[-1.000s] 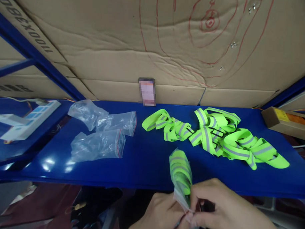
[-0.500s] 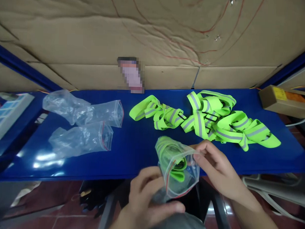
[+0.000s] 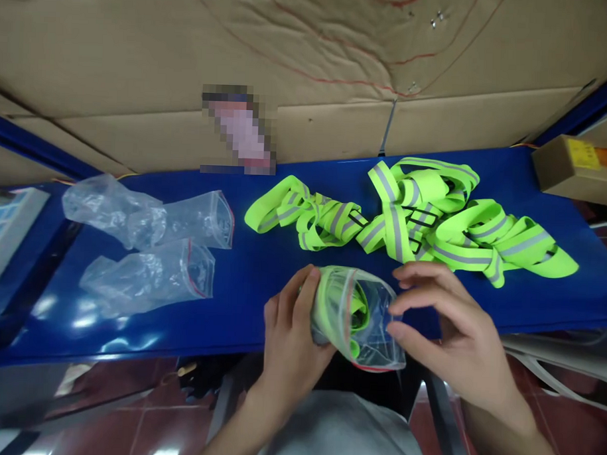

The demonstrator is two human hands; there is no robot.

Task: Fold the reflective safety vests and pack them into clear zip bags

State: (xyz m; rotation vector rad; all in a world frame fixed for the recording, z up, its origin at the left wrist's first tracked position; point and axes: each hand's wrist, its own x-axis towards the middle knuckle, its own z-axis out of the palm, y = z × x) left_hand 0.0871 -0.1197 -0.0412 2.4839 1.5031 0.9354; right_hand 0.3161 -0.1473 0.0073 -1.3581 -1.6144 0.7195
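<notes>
A clear zip bag (image 3: 380, 323) with a red seal line lies in my left hand (image 3: 293, 323), whose fingers wrap around its closed end. Inside it sits a rolled neon-green strap (image 3: 358, 309) with grey stripes. The bag's mouth gapes toward the right. My right hand (image 3: 447, 325) is beside that mouth with fingers apart and curved, the thumb and fingertips close to the rim. Whether they touch the plastic is hard to make out. Behind both hands, a tangle of neon-green reflective straps (image 3: 396, 224) with black buckles spreads over the blue table (image 3: 246, 305).
Two more clear zip bags (image 3: 184, 220) lie on the left of the table. A blurred-out phone-like item (image 3: 242, 132) leans against the cardboard backing (image 3: 157, 139). A small cardboard box (image 3: 574, 174) stands at the right end, and a white object (image 3: 14, 231) at the far left.
My left hand has shifted from under the bag's mouth to its closed end, turning the mouth more to the right. My right hand's fingers have spread away from the rim. The view has shifted slightly.
</notes>
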